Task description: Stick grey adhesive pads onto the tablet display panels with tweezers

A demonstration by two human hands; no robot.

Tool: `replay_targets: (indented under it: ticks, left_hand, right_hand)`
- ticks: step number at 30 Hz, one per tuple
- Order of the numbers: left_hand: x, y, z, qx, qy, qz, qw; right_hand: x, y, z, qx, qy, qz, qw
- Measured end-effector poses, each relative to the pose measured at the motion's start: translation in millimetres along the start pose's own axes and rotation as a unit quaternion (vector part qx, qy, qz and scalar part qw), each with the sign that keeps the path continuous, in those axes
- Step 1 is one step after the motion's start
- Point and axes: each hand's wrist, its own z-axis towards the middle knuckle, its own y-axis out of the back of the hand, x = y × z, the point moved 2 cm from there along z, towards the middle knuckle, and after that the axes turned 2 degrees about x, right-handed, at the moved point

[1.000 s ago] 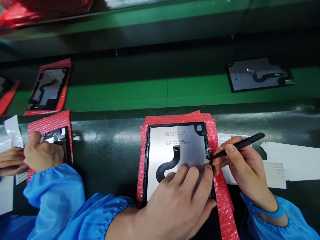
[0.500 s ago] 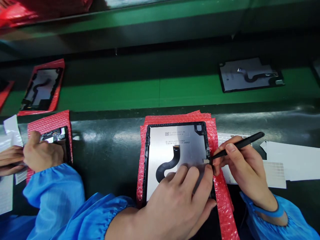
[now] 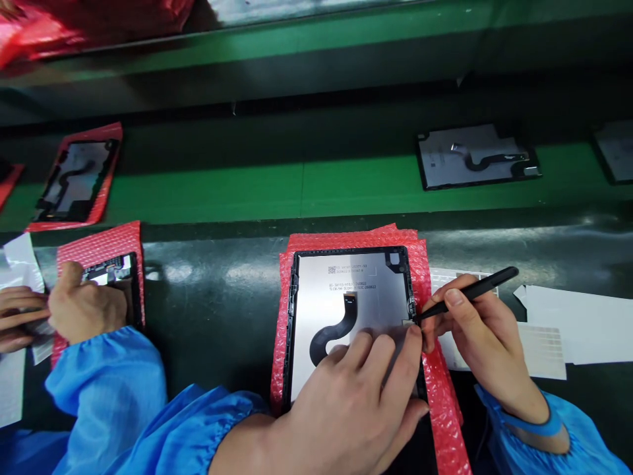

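A tablet display panel (image 3: 316,264) lies back side up on red bubble wrap (image 3: 353,237). A curved black ribbon cable (image 3: 350,320) runs over its silver back. My left hand (image 3: 361,389) rests across the lower right of the panel, fingers apart and bent. Its index fingertip touches the panel beside a small pale tab (image 3: 408,323) at the right edge. In my right hand (image 3: 482,323) is a slim black tweezer-like tool (image 3: 487,282), pinched between thumb and fingers. The tool's tip meets the panel's right edge by that tab. Part of the panel is hidden under my left hand.
White sheets (image 3: 578,323) lie to the right. On the green belt (image 3: 247,188) behind are more panels, one at the right (image 3: 475,161) and one on red wrap at the left (image 3: 74,178). At the left, a co-worker's hand (image 3: 86,303) works on another device.
The view has shifted slightly. The panels on the green belt have moved left, and another shows more at the far right. My hands keep nearly the same place at the pale tab.
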Motion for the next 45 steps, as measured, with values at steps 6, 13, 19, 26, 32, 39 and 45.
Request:
replay_targets:
  ticks: [6,13,19,26,32,39,45]
  left_hand:
    - [2.4,0.2,-2.3,0.001,0.005,-0.001,1.000]
    - [2.5,-2.3,-1.2,0.006,0.008,-0.013,1.000]
    - [4.0,2.7,1.1,-0.018,-0.003,-0.002,1.000]
    - [8.5,3.5,3.5,-0.030,0.004,-0.010,0.999]
    - [7.2,4.5,7.7,-0.042,0.018,-0.024,0.999]
    - [5.5,5.0,3.7,-0.038,0.022,-0.020,0.999]
    - [4.4,3.6,3.8,-0.039,0.022,-0.017,0.999]
  right_hand:
    - [0.6,0.6,-0.5,0.007,0.000,0.000,1.000]
    - [0.3,5.8,1.9,-0.026,0.032,0.015,0.999]
    - [15.3,50.3,-16.0,-0.092,0.117,-0.057,0.987]
    - [-15.5,98.0,-44.7,-0.090,0.049,-0.247,0.964]
    - [-38.8,108.6,-49.3,-0.075,0.011,-0.298,0.951]
    - [-32.7,109.1,-48.2,-0.046,0.024,-0.331,0.942]
    - [-32.3,107.3,-47.1,-0.048,0.009,-0.344,0.938]
